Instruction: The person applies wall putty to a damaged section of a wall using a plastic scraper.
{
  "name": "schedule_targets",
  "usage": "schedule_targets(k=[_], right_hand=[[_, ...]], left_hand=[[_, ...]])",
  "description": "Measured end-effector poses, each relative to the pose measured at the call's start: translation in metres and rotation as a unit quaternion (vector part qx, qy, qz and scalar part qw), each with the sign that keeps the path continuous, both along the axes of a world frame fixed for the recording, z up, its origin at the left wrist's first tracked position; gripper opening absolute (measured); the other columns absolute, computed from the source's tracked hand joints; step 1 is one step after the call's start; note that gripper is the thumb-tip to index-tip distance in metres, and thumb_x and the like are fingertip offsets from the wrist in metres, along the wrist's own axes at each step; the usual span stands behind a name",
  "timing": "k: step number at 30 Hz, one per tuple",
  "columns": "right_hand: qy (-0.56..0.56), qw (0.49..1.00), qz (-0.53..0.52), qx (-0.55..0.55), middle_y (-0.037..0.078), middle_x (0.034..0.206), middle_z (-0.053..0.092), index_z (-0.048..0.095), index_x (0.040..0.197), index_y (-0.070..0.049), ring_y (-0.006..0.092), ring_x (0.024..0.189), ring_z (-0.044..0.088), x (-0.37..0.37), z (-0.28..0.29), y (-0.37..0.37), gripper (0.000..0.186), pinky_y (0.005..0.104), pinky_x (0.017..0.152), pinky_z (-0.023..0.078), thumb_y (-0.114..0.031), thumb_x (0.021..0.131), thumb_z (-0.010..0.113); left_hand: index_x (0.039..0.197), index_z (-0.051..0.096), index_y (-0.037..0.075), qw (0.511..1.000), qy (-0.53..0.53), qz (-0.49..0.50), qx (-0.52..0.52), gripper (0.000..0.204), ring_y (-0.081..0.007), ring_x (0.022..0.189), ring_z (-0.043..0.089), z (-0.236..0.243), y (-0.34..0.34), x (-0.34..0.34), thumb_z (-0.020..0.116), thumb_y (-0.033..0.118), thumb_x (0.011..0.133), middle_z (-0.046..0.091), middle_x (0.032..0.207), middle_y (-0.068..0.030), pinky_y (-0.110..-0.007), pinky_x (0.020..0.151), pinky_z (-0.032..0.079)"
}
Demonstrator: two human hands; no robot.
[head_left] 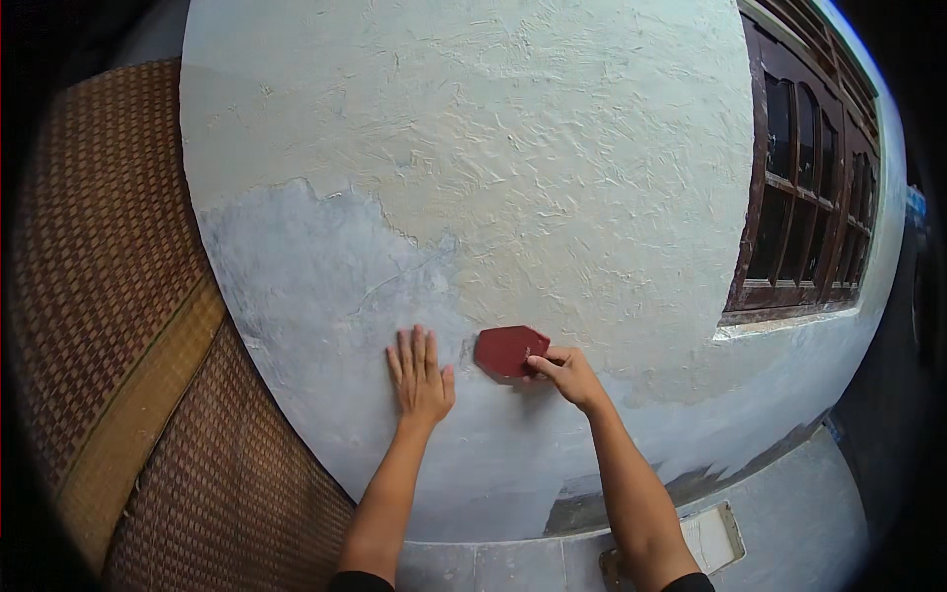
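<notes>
My left hand [420, 383] lies flat with fingers spread on the smooth, pale bluish-white part of the wall [316, 266]. To its right, my right hand [570, 377] pinches a dark red, many-sided flat scraper [508, 352] by its right edge, thumb on the near face. The scraper is held at the wall, where the smooth patch meets the rougher cream-coloured texture. Whether its far edge touches the wall, I cannot tell. The fingertips behind it are partly hidden.
A woven brown bamboo panel [109, 237] with a wooden strip [138, 395] runs along the left. At the right is a brown-framed window [809, 187]. Partly behind my right forearm, a tray [712, 538] with whitish contents sits on the grey tiled floor [799, 493].
</notes>
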State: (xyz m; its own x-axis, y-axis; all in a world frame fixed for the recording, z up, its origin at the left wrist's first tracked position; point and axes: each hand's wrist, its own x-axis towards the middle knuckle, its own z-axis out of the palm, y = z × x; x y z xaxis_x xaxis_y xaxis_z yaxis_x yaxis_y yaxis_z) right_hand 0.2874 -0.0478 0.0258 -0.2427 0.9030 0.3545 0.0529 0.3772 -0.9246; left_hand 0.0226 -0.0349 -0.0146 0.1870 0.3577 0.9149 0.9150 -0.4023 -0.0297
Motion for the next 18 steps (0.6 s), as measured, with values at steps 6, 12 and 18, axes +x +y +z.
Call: schedule_targets(k=[6, 12, 18], right_hand=[[0.084, 0.995, 0.000, -0.062, 0.010, 0.094, 0.069, 0.068, 0.105, 0.004, 0.0174, 0.075, 0.067, 0.033, -0.024, -0.018, 0.025, 0.0292, 0.072, 0.055, -0.017, 0.092, 0.063], [0.111, 0.989, -0.030, -0.095, 0.009, 0.093, 0.069, 0.068, 0.105, 0.004, 0.0181, 0.075, 0.068, 0.076, -0.044, -0.047, 0.026, 0.0299, 0.072, 0.056, -0.018, 0.093, 0.063], [0.145, 0.979, -0.072, -0.128, 0.010, 0.093, 0.069, 0.067, 0.105, 0.005, 0.0191, 0.075, 0.068, 0.140, -0.082, -0.084, 0.027, 0.0300, 0.073, 0.056, -0.019, 0.092, 0.064]], left_hand=[[0.149, 0.020, 0.004, 0.997, 0.044, -0.057, -0.022, 0.072, -0.0449, 0.143, 0.013, -0.030, -0.016, 0.030, 0.053, 0.025, 0.089, 0.017, 0.156, -0.0203, -0.063, 0.112, 0.008], [0.148, 0.027, 0.012, 0.987, 0.066, -0.126, -0.069, 0.066, -0.0369, 0.143, 0.021, -0.074, -0.037, 0.086, 0.053, 0.028, 0.090, 0.025, 0.155, -0.0120, -0.060, 0.113, 0.014], [0.143, 0.034, 0.014, 0.964, 0.092, -0.225, -0.104, 0.061, -0.0339, 0.141, 0.026, -0.113, -0.066, 0.164, 0.056, 0.026, 0.088, 0.032, 0.152, -0.0100, -0.057, 0.113, 0.020]])
